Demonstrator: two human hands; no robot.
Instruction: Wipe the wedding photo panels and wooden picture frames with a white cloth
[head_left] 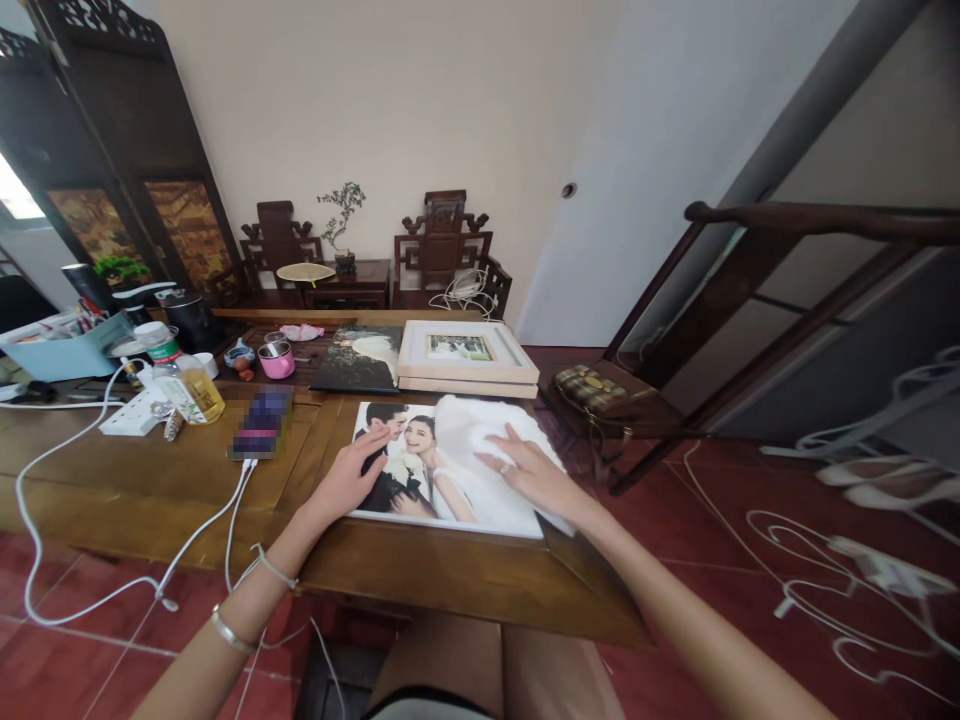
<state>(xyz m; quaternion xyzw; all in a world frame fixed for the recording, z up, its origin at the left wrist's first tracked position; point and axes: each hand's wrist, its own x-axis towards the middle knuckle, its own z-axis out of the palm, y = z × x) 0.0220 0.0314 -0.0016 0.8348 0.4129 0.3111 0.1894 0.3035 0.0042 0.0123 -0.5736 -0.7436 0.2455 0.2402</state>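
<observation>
A large photo print (457, 495) of a wedding couple lies flat near the front edge of the wooden table. My left hand (360, 468) rests on its left part, fingers stretched out and holding nothing. Over the right part spreads a soft white sheet (465, 425), cloth or foam, which reaches past the photo's right edge. My right hand (529, 468) lies on this sheet with fingers apart, a ring on one of them. Beyond the photo lie a stack of pale wooden picture frames (469, 380) and a dark photo panel (356, 358).
On the wooden table (420, 570), left, are a phone (259, 425) on charging cables, a power strip (131, 415), a bottle of yellow liquid (196, 395), a pink cup (277, 361) and a blue box (67, 350). A chair (645, 390) holding a plaid bag (592, 390) stands right.
</observation>
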